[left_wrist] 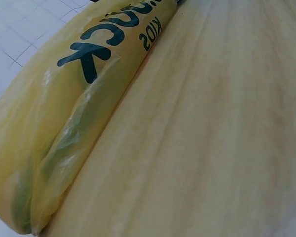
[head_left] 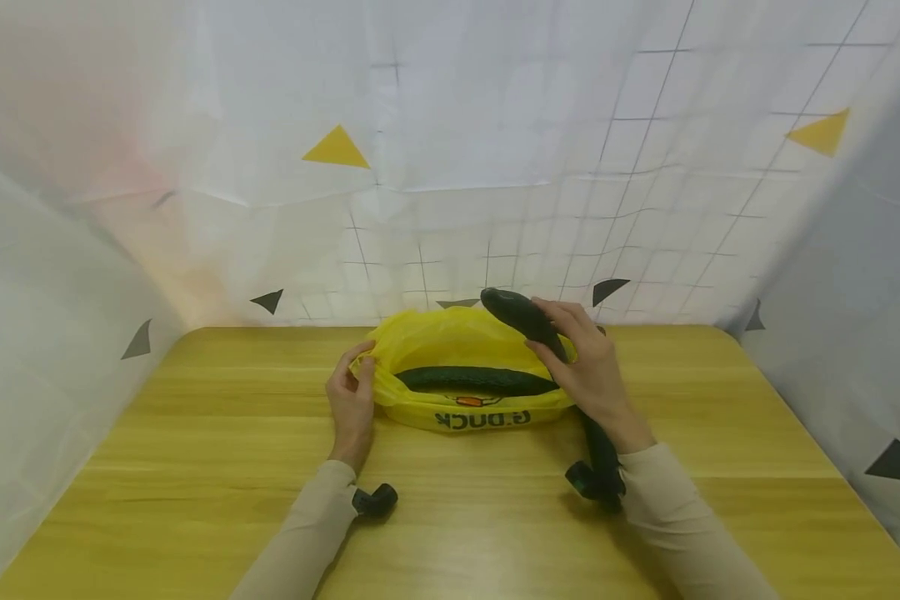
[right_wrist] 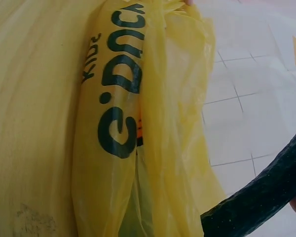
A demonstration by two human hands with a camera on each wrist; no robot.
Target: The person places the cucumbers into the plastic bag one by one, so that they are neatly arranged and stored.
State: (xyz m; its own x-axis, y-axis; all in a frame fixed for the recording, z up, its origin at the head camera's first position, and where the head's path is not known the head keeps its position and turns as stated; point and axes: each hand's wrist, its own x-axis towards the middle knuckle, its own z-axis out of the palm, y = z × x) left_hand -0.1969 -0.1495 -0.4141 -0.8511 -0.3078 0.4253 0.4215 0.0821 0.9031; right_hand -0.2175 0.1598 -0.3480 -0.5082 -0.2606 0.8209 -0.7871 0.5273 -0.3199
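A yellow plastic bag [head_left: 487, 417] with dark lettering lies on the table, its mouth spread wide. One dark green cucumber [head_left: 474, 381] lies lengthwise inside it. At the bag's left end my left hand [head_left: 351, 402] grips the rim between thumb and fingers. My right hand [head_left: 587, 367] holds a second cucumber [head_left: 517, 312] by thumb and fingers above the bag's right end. This one slants, its far tip raised to the left; in the right wrist view its lower part passes behind the bag's edge. A dark green length [head_left: 598, 437] shows beneath the right wrist, partly hidden by the arm.
The wooden table [head_left: 465, 533] reaches to white sheeting [head_left: 480, 167] at the back and sides, marked with grid lines and yellow and dark triangles. Small black cameras [head_left: 375, 500] sit on both wrists, low over the tabletop.
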